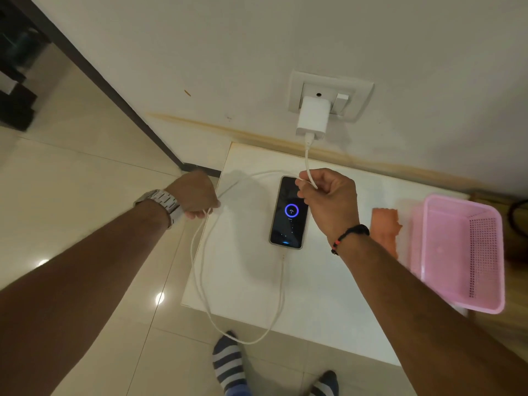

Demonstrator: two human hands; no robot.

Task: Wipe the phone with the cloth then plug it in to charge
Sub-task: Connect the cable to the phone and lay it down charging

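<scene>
Head view. Right hand point(328, 198): fingers curled, the thumb and forefinger pinching the thin white charging cable point(200, 281) just below the wall adapter, above the top end of the phone. Left hand point(195, 195): fingers closed round the same cable at the left edge of the table; a silver metal link watch point(161, 202) sat on that wrist, and a black and red cord bracelet point(347, 237) on the right wrist.

Surroundings: a white square plug adapter point(313, 117) sat in a white wall socket plate point(330, 94) above the table. A low white square table point(314, 295) stood against the cream wall. A pink perforated plastic basket point(463, 252) rested at the table's right edge, and a folded orange cloth point(385, 224) lay just beside the basket on its left, partly hidden by the right forearm. Two feet in blue and grey striped socks point(228, 364) stood on the glossy beige tiled floor point(85, 195) at the table's near side.

Task item: a slim black rectangular smartphone point(290, 212) lay flat, face up, near the middle of the table. Its screen was lit with a blue ring and a small figure too small to read. The cable ran into its near end, looped off the table's front edge, rose through the left hand and arced back to the right hand.
</scene>
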